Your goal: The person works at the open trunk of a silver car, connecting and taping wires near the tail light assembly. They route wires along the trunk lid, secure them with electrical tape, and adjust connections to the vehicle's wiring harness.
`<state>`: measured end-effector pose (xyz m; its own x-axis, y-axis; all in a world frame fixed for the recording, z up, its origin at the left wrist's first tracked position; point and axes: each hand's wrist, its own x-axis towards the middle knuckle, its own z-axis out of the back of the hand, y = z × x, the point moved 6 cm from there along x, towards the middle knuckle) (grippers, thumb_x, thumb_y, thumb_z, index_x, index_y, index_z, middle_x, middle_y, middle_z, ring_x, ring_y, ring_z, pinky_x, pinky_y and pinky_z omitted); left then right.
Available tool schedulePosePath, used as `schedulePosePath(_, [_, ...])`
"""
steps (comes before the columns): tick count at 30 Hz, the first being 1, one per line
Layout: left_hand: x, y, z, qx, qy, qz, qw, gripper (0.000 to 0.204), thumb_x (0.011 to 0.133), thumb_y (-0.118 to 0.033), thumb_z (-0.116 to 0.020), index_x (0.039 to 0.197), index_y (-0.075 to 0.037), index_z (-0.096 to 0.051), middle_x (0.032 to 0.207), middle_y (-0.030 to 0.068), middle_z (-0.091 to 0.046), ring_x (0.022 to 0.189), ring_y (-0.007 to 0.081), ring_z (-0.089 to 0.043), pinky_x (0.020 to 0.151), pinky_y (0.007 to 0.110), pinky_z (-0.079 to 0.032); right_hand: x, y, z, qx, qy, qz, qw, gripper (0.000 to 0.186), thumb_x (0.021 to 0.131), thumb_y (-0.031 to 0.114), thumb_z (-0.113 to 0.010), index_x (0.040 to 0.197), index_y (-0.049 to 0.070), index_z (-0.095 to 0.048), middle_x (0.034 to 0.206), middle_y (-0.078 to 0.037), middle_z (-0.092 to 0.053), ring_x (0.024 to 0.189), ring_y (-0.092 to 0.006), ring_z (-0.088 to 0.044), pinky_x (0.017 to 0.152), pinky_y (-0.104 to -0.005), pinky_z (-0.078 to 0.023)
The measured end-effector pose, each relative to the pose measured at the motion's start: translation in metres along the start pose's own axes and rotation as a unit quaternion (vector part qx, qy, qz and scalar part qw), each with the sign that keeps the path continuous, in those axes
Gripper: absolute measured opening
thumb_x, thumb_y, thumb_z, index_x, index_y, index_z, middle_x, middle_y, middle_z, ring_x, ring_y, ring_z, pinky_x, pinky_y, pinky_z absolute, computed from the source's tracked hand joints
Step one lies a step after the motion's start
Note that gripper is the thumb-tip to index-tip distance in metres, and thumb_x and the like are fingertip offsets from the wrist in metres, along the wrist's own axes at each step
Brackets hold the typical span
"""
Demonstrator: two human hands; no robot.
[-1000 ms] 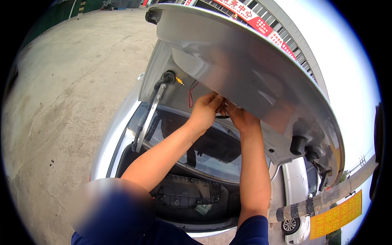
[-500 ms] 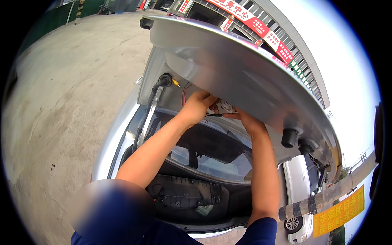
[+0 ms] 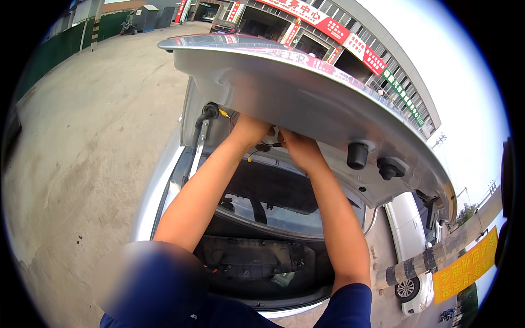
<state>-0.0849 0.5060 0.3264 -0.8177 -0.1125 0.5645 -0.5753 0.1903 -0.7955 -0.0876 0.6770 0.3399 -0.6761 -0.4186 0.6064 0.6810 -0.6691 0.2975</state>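
Observation:
Both of my hands reach up under the raised silver trunk lid (image 3: 257, 87) of a car, close together. My left hand (image 3: 252, 130) is curled, its fingertips mostly hidden behind the lid's edge, so what it holds does not show. Beside it, my right hand (image 3: 299, 148) has its fingers bent in against a thin black cable (image 3: 277, 145). Below the hands hangs a dark rounded piece (image 3: 263, 147) on the wiring, with a small yellow connector (image 3: 250, 159). Another yellow plug (image 3: 223, 113) sticks out left of my left hand, near a black grommet (image 3: 210, 110).
A metal lid strut (image 3: 201, 143) stands at the left. Two black knobs, one a rubber bumper (image 3: 357, 156), protrude from the lid's right side. Below lie the rear window and the trunk with a dark panel (image 3: 257, 256). A white car (image 3: 406, 229) is parked at right.
My hands have drawn closer together and farther behind the lid. The white part between them is now hidden. A hanging yellow connector has come into sight, and the whole view has shifted.

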Motion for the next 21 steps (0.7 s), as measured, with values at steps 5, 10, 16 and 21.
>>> schedulePosePath(5, [0.009,0.013,0.004,-0.059,-0.007,0.045,0.997,0.015,0.108,-0.004,-0.054,0.114,0.001,-0.067,0.095,0.0112,-0.07,0.075,0.0193,-0.07,0.059,0.033,-0.056,0.001,0.064,-0.003,0.007,-0.066,-0.001,0.998,0.042,0.114,0.041,-0.053,0.116,0.004,-0.072,0.112,-0.02,-0.076,0.109,-0.0425,-0.071,0.096,-0.0516,-0.053])
schedulePosePath(10, [0.005,0.007,-0.016,-0.027,-0.003,0.065,0.997,0.016,0.109,-0.005,-0.053,0.112,0.002,-0.066,0.096,0.0119,-0.071,0.08,0.0198,-0.07,0.062,0.035,-0.058,-0.011,0.044,0.001,-0.05,-0.093,-0.062,0.992,0.035,0.113,0.032,-0.054,0.11,0.004,-0.075,0.111,-0.019,-0.076,0.107,-0.0426,-0.07,0.094,-0.0518,-0.054])
schedulePosePath(16, [0.033,0.007,0.009,0.332,0.001,-0.174,0.927,0.017,0.11,-0.009,-0.053,0.112,0.0,-0.067,0.086,0.0079,-0.068,0.081,0.0208,-0.07,0.062,0.035,-0.059,-0.033,0.126,0.027,-0.019,-0.097,0.088,0.991,0.033,0.106,0.034,-0.068,0.102,0.002,-0.073,0.115,-0.02,-0.072,0.107,-0.0424,-0.065,0.093,-0.0509,-0.055])
schedulePosePath(21, [-0.005,-0.005,-0.02,-0.024,-0.017,0.068,0.997,0.018,0.108,-0.008,-0.057,0.119,0.002,-0.067,0.08,0.0066,-0.066,0.063,0.0185,-0.067,0.058,0.033,-0.059,-0.132,0.235,0.006,0.141,0.002,0.243,0.96,0.04,0.092,0.035,-0.085,0.094,-0.001,-0.07,0.126,-0.02,-0.066,0.107,-0.0377,-0.062,0.092,-0.0475,-0.056])
